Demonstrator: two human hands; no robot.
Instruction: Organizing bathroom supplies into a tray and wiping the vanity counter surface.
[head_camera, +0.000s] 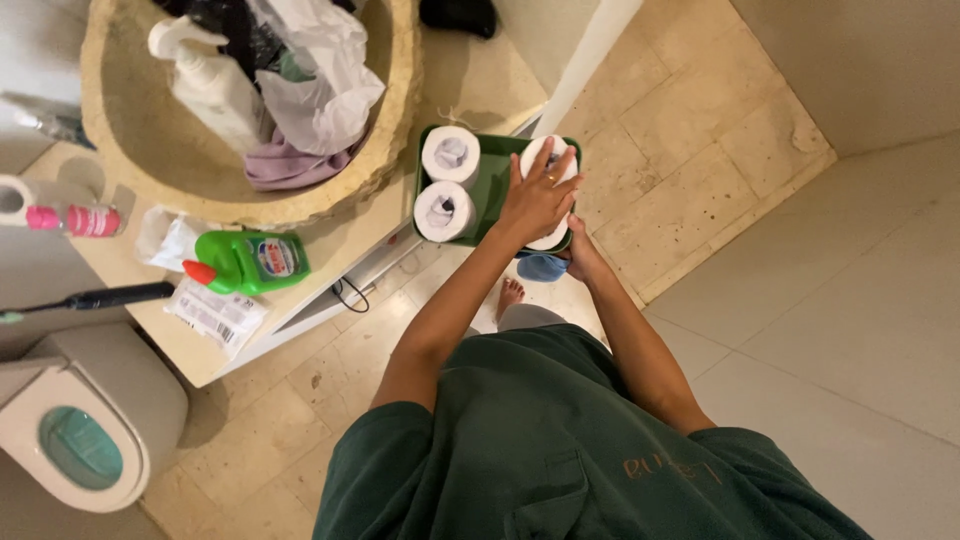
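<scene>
Left hand (538, 195) lies flat, fingers spread, on a toilet paper roll (548, 190) at the right end of a green tray (493, 180). Right hand (582, 255) is under the tray's near right corner, touching it; its grip is mostly hidden. Two more toilet paper rolls (447, 185) stand upright at the tray's left end, side by side. A blue thing (542, 267) shows just beneath the tray. The tray overhangs the table's (330, 245) right edge. On the table: stone basin (392, 110) holding a white pump bottle (210, 85), plastic bag, purple cloth; green cleaner bottle (250, 262) near the front edge; pink bottle (75, 220) far left. Toilet (85, 425) at lower left.
</scene>
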